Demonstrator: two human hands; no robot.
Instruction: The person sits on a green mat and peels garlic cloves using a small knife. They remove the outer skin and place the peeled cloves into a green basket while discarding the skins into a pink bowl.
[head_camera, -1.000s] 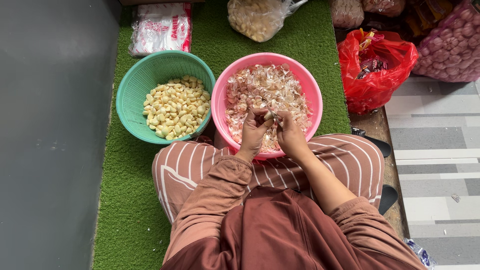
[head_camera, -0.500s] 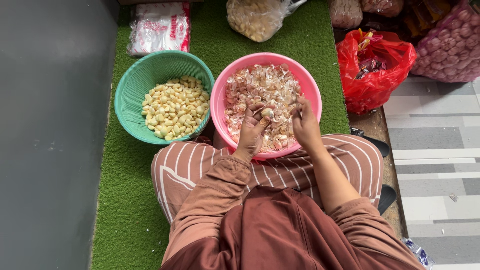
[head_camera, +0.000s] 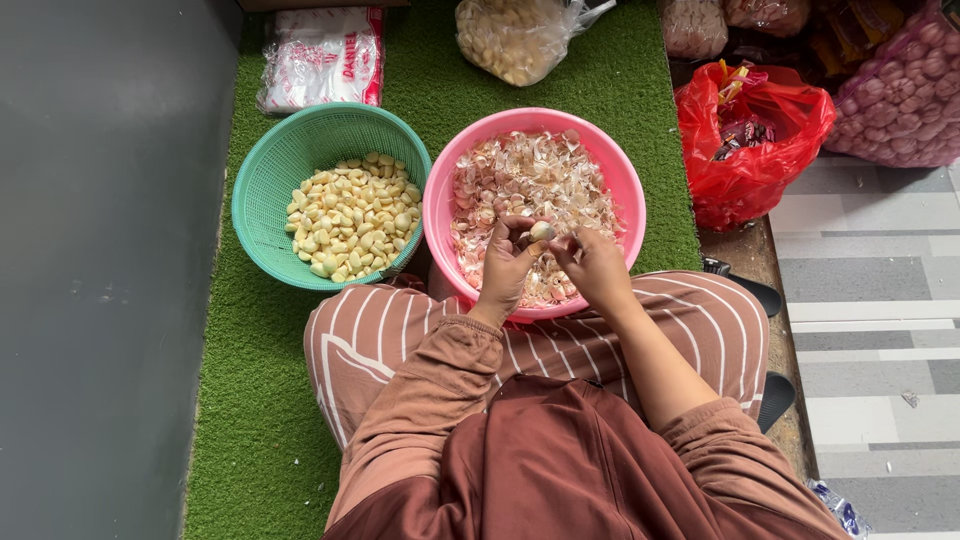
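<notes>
Both hands are meeting at the centre of the frame over the pink bowl (head_camera: 440, 205) of papery skins: the left hand (head_camera: 507, 268) is pinching a garlic clove (head_camera: 541, 232), the right hand (head_camera: 594, 265) is closing narrowly on it. With so light a fingertip grip, the clove is likely risking a slip into the skins, away from the green basket (head_camera: 268, 180) of peeled cloves (head_camera: 352, 215) at left.
</notes>
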